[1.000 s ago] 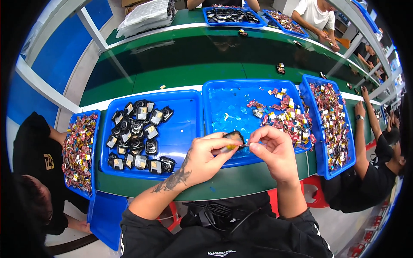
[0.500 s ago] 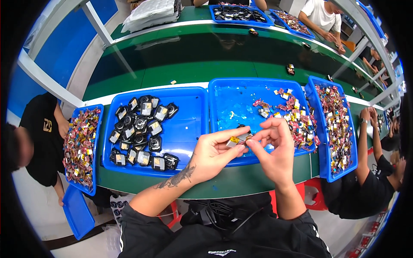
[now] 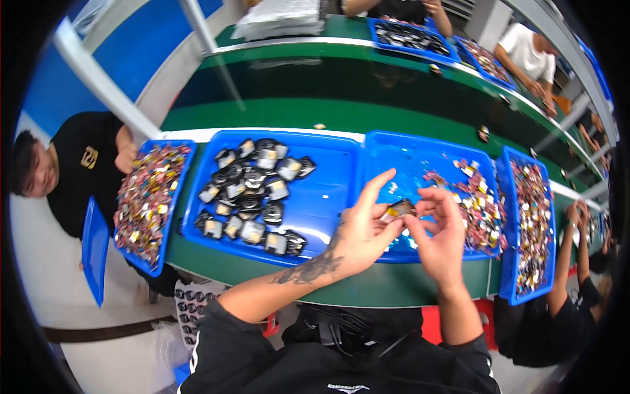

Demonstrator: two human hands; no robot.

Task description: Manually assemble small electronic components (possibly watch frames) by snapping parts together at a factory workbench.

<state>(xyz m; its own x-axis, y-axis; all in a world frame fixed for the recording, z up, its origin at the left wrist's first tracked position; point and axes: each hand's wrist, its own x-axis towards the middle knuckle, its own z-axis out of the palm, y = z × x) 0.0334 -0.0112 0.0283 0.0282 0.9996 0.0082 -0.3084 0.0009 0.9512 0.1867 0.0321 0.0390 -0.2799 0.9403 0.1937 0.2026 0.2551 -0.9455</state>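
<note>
Between my hands, above the near edge of the right middle tray (image 3: 426, 139), is a small electronic part (image 3: 398, 209) with dark sides and yellow tape. My left hand (image 3: 363, 240) grips it between thumb and fingers, its index finger stretched out. The thumb and a fingertip of my right hand (image 3: 438, 240) pinch its right end, with the other fingers curled. Blur and fingers hide its finer details. That tray holds a heap of small batteries with reddish circuit boards (image 3: 482, 213) and blue scraps. Several black plastic camera-like units (image 3: 252, 180) with pale pads lie in the left middle tray (image 3: 328, 161).
Blue bins of battery and board pieces stand at far left (image 3: 149, 203) and far right (image 3: 530, 223). Behind runs a green conveyor (image 3: 295, 108) with a few dark units. A person (image 3: 79, 164) is at the left bin; others work across the belt and at right.
My view has swung left, so trays and hands appear farther right. The part is still held by both hands and looks turned, showing a darker side. The person at left has a hand at the bin.
</note>
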